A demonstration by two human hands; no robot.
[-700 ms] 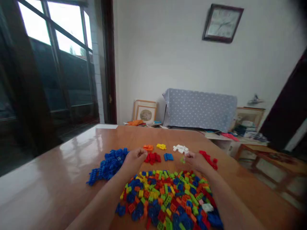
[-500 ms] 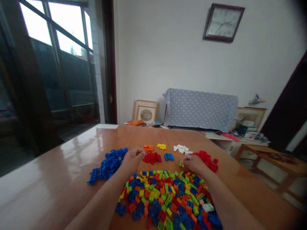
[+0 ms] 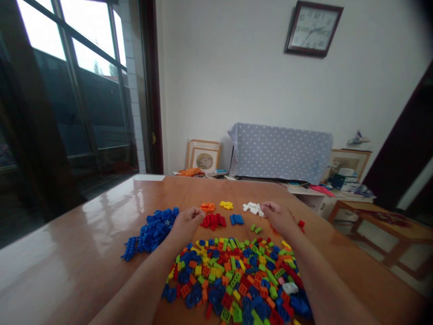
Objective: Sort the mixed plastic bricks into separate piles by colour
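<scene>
My right hand [image 3: 277,216] has gone from the green bricks to the near edge of the white bricks [image 3: 252,207], a little farther out and to the right, while my left hand [image 3: 187,222] has hardly shifted. A moment ago my right fingertips were at a green piece; now two green bricks [image 3: 258,230] lie clear of my fingers on the counter [image 3: 101,253], just beside each other. I read that as green having its own spot, apart from the mixed heap [image 3: 234,279], like the other single-colour groups.

The right hand is narrow, fingers curled in and tips close together, right at the white group; I can't tell whether a piece is pinched there. Its back and wrist cover most of the red bricks on the right [image 3: 301,224], with only a bit showing past them. My left hand is narrow too, thumb near the curled fingers, and I can't tell if anything sits inside. It rests between the big blue pile [image 3: 156,230] and the middle red bricks [image 3: 214,221], with the orange bricks [image 3: 208,207] just beyond its fingertips. The small blue row [image 3: 237,219] and the yellow bricks [image 3: 226,205] lie between my two hands. The heap spreads nearer me, between my forearms.
</scene>
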